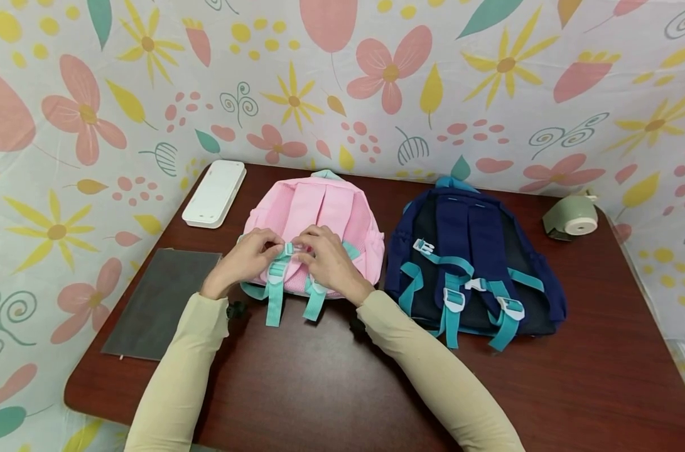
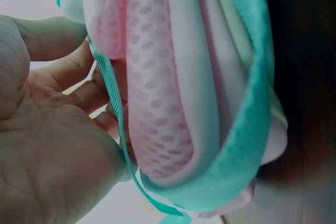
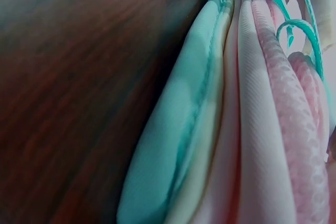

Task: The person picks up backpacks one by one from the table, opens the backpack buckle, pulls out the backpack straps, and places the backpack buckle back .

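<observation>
Dark wooden table (image 1: 308,383) beneath pink, teal-strapped backpack (image 1: 311,207)

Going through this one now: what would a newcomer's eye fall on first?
Probably the pink backpack near the middle of the table, where the left hand and right hand pinch at its buckle. Next, the navy backpack lying to its right. Behind both, the bright flower-printed backdrop.
</observation>
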### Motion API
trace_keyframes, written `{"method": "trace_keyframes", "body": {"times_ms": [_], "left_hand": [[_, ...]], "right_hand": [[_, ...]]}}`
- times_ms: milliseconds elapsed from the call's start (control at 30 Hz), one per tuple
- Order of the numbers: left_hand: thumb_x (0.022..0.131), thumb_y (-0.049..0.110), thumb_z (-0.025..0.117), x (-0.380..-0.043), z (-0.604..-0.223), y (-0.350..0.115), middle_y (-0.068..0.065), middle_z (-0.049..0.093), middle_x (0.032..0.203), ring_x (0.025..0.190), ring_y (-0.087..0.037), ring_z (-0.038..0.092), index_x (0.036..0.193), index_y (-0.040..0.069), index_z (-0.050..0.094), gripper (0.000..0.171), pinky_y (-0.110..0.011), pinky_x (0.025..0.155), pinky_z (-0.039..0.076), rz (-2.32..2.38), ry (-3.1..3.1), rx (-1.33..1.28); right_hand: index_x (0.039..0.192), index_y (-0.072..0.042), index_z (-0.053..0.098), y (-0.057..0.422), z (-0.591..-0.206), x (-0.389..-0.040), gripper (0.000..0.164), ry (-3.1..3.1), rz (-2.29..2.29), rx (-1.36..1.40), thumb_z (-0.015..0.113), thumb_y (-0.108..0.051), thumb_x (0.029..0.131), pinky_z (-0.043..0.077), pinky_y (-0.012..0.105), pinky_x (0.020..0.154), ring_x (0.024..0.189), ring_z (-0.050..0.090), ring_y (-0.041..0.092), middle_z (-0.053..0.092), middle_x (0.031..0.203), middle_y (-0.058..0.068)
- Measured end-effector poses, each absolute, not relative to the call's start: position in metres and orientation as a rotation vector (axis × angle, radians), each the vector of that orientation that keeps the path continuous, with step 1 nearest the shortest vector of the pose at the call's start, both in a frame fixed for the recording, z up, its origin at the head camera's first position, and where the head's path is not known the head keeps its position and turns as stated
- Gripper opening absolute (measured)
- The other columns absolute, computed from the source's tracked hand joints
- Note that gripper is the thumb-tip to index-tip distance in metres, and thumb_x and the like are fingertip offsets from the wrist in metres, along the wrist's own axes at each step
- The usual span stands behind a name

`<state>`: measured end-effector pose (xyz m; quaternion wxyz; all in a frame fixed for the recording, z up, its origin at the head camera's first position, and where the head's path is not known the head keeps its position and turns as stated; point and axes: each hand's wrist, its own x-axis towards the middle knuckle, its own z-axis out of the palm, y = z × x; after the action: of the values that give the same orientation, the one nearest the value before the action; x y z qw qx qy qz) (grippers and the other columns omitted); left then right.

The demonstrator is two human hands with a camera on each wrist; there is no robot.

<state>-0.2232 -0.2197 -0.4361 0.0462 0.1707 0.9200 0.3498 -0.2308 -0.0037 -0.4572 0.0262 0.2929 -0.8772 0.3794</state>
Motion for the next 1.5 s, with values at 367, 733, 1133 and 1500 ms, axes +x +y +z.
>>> {"method": "trace_keyframes", "body": {"times_ms": [367,733,1133,1500], "left_hand": [[0.108,0.002,0.059,-0.223,-0.437,-0.218,-0.020,0.075,0.107,0.102,-0.032,0.060,0.112,-0.005,0.075,0.018,-0.041,0.087,0.049,1.076,2.801,0.568],[0.095,0.013,0.085,-0.212,-0.434,-0.215,-0.018,0.077,0.108,0.109,-0.037,0.066,0.115,0.000,0.077,0.026,-0.054,0.097,0.036,1.014,2.972,0.664],[0.094,0.014,0.085,-0.212,-0.437,-0.211,-0.016,0.078,0.107,0.106,-0.033,0.063,0.113,0.000,0.080,0.024,-0.050,0.089,0.042,0.796,3.132,0.766],[0.096,0.016,0.084,-0.211,-0.439,-0.214,-0.014,0.076,0.106,0.108,-0.032,0.063,0.115,0.002,0.079,0.024,-0.051,0.090,0.044,0.822,3.128,0.796]], "right_hand": [[0.124,-0.003,0.080,-0.004,-0.457,-0.230,0.025,-2.718,1.167,0.920,0.077,-0.010,0.101,0.051,0.049,0.103,0.115,0.064,0.031,0.075,0.123,0.012],[0.129,-0.004,0.078,-0.005,-0.453,-0.230,0.031,-2.764,1.146,0.870,0.078,-0.018,0.102,0.051,0.050,0.103,0.115,0.064,0.031,0.075,0.120,0.013],[0.127,-0.007,0.079,-0.002,-0.447,-0.233,0.028,-2.746,0.983,0.955,0.076,-0.016,0.100,0.051,0.053,0.104,0.119,0.063,0.031,0.075,0.124,0.010],[0.117,-0.008,0.082,-0.004,-0.451,-0.235,0.026,-2.683,1.054,0.926,0.075,-0.017,0.094,0.052,0.051,0.099,0.113,0.064,0.030,0.078,0.115,0.008]]}}
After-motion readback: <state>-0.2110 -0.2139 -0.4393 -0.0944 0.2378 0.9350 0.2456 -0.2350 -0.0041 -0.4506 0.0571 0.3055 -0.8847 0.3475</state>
